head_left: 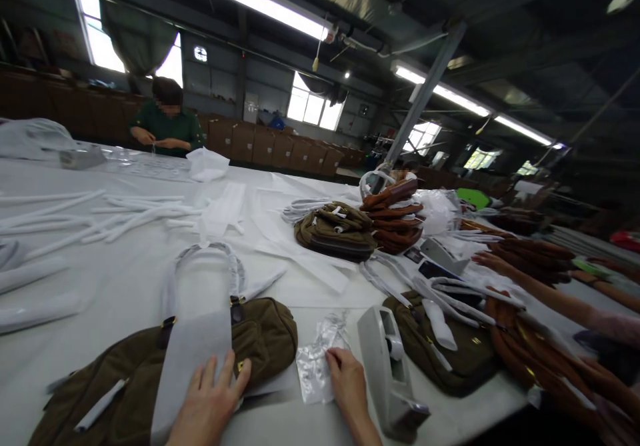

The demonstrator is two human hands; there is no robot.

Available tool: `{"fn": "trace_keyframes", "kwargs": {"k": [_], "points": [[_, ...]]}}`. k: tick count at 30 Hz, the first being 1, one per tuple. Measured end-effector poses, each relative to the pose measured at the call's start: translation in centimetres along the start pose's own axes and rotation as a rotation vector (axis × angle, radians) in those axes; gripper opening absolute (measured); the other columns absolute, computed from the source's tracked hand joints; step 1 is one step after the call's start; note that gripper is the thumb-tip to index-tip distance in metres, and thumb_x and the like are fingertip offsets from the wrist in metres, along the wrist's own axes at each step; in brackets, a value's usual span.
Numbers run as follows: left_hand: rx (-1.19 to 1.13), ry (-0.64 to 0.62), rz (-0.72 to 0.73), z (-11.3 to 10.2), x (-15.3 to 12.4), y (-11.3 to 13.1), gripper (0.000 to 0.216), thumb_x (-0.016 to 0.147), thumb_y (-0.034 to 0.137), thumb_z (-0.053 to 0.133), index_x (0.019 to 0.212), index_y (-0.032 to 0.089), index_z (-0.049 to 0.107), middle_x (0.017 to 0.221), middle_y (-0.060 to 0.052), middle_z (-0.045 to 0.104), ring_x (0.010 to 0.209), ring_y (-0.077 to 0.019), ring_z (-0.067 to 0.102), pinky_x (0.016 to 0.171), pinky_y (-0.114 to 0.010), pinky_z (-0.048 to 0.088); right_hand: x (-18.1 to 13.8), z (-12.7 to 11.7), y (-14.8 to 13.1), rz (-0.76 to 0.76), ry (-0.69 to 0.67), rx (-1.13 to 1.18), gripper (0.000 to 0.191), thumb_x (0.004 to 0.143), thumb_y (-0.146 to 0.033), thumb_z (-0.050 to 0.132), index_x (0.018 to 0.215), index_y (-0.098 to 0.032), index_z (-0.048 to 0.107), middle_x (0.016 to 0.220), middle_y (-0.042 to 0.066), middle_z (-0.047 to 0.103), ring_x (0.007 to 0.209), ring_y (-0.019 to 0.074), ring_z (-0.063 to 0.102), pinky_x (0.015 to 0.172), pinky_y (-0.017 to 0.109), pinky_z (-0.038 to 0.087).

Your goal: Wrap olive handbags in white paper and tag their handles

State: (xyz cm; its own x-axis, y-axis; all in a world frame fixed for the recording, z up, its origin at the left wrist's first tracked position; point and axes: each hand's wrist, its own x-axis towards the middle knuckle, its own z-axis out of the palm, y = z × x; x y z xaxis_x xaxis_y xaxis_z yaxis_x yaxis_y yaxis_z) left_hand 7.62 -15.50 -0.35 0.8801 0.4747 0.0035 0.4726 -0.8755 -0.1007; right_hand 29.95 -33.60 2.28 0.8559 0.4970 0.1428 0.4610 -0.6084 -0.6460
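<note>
Olive bag (150, 373) lies half wrapped under my flat, open left hand (210, 399), while my right hand (347, 383) pinches the plastic sachet (317, 366) at three o'clock, not yet packed.

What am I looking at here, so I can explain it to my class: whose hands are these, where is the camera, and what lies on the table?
There is one picture, from a camera worn on a person's head, looking down at their own bare hands. The left hand lies flat on a white sheet wrapped over an olive-brown bag. The right hand touches a small clear plastic packet, beside a grey tape dispenser. The white table also holds more bags and white wrapped straps. Another person's arm reaches in from the right; a person works across the table.
</note>
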Motion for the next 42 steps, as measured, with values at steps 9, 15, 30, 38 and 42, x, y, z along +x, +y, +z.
{"fn": "trace_keyframes", "kwargs": {"k": [9,15,30,38,42], "points": [[-0.804,0.106,0.124,-9.7,1.8,-2.2,0.038,0.088,0.034,0.05,0.124,0.027,0.057,0.126,-0.009,0.062,0.115,-0.0263,0.056,0.1,-0.042,0.042,2.2,-11.7,-9.6,-0.056,-0.13,0.865,0.031,0.079,-0.043,0.063,0.061,-0.019,0.055,0.099,0.009,0.071,0.104,0.0238,0.061,0.098,0.037,0.041],[-1.361,0.207,0.097,-18.0,4.4,-1.9,0.037,0.082,0.049,0.058,0.098,0.018,0.067,0.068,0.0,0.063,0.063,-0.0145,0.054,0.059,-0.024,0.042,0.6,-9.2,-14.8,0.003,-0.479,1.092,0.032,0.082,-0.045,0.065,0.067,-0.02,0.05,0.051,-0.006,0.053,0.055,0.0125,0.057,0.077,0.036,0.051],[-1.837,-0.231,0.245,-16.8,3.9,-3.0,0.024,0.073,0.035,0.066,0.062,0.014,0.06,0.053,-0.003,0.064,0.045,-0.0118,0.054,0.047,-0.023,0.039,-1.3,-2.0,-18.0,-0.123,-0.694,0.943,0.041,0.086,-0.063,0.05,0.086,-0.022,0.046,0.052,-0.006,0.054,0.045,0.0116,0.055,0.045,0.02,0.039],[-1.967,0.012,0.044,-16.5,4.3,-4.9,0.042,0.075,0.055,0.065,0.074,0.013,0.058,0.062,-0.004,0.065,0.047,-0.0095,0.053,0.049,-0.022,0.042,-2.7,-0.5,-15.8,-0.193,-0.763,0.915,0.048,0.064,-0.048,0.08,0.098,-0.018,0.064,0.077,0.0,0.064,0.067,0.013,0.057,0.063,0.023,0.043],[-1.939,0.217,-0.077,-15.3,4.7,-6.0,0.042,0.083,0.057,0.052,0.074,0.016,0.056,0.051,0.006,0.05,0.04,-0.0051,0.035,0.043,-0.02,0.029,-2.9,0.1,-11.7,-0.187,-0.777,0.635,0.045,0.075,-0.058,0.065,0.07,-0.014,0.066,0.059,0.001,0.06,0.055,0.0139,0.055,0.054,0.024,0.043]]}}
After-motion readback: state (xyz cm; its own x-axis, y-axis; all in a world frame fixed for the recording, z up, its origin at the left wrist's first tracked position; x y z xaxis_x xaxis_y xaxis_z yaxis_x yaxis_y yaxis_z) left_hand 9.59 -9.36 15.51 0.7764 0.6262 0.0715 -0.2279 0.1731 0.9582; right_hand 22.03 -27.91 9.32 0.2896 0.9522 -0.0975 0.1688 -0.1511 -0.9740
